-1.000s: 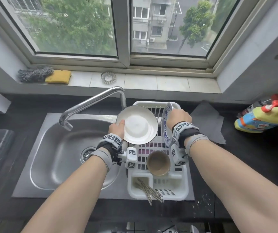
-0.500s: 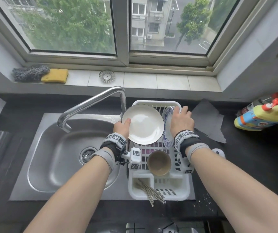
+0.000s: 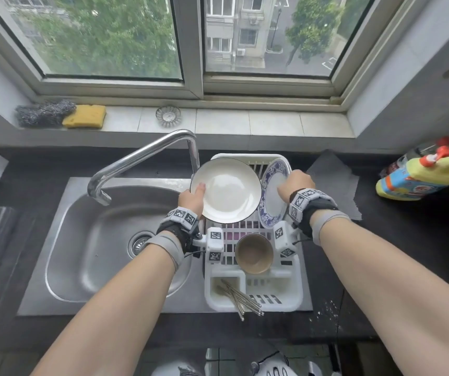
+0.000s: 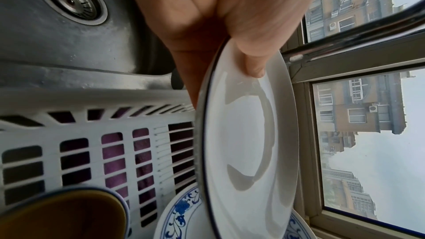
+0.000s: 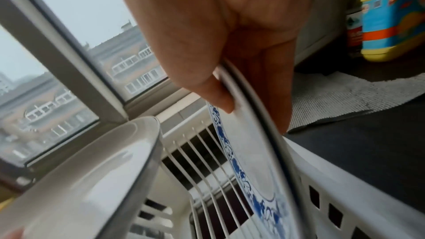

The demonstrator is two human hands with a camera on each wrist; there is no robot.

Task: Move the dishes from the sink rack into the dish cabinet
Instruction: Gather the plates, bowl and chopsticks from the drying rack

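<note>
My left hand (image 3: 192, 198) pinches the white plate (image 3: 227, 191) by its left rim, above the rack's (image 3: 296, 291) far end. My right hand (image 3: 296, 183) pinches the blue plate (image 3: 272, 194), tilted at the rack's far right corner. A cup (image 3: 254, 253) sits mid-rack.

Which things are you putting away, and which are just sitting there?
Putting away: white plate, blue-patterned plate, brown cup, chopsticks, all from the rack.
Just sitting: sponge, steel scrubber, detergent bottle, tap.
</note>
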